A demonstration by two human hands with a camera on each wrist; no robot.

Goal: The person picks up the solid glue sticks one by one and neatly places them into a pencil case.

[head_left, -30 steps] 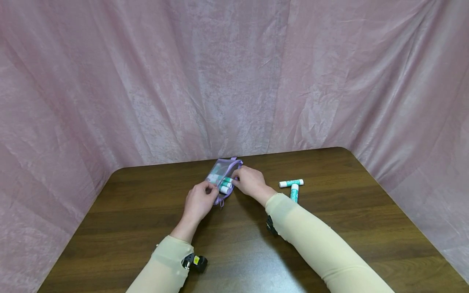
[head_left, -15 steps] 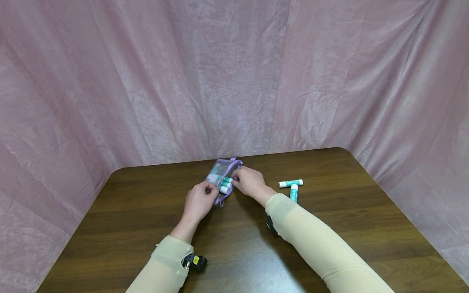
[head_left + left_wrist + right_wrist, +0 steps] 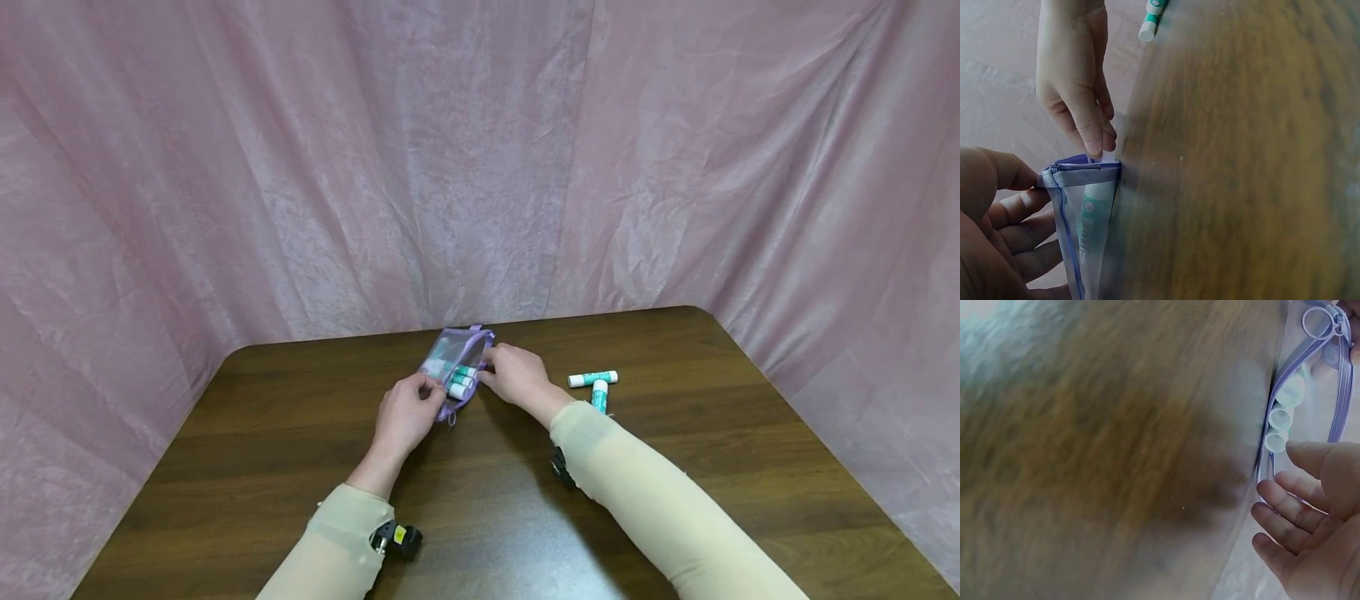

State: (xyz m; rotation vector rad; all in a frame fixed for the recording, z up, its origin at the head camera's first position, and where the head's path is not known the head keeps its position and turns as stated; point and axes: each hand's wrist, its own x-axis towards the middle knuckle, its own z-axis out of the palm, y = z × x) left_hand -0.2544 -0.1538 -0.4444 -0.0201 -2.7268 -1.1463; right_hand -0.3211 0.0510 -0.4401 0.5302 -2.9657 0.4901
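Three green-and-white tubes show inside the mesh pouch, stacked side by side with their white ends at its mouth. We see two more outside, a crosswise tube and a second tube just nearer to us, both on the wooden table beyond the right hand. As we judge it, the work in hand is past halfway: three tubes are in, two remain out, and the purple zip along the mouth is not yet drawn together. The pouch lies near the table's far edge, between the two hands.

We see the left hand come in from the near side, its thumb and index finger pinching the pouch's edge by the mouth while the other fingers bend loosely beside the mesh. The right hand reaches across to the mouth from the other side. Its thumb stands wide of its slightly bent fingers, and we see no tube held between them; the thumb tip sits just beside a tube's end, but we cannot tell whether it touches.
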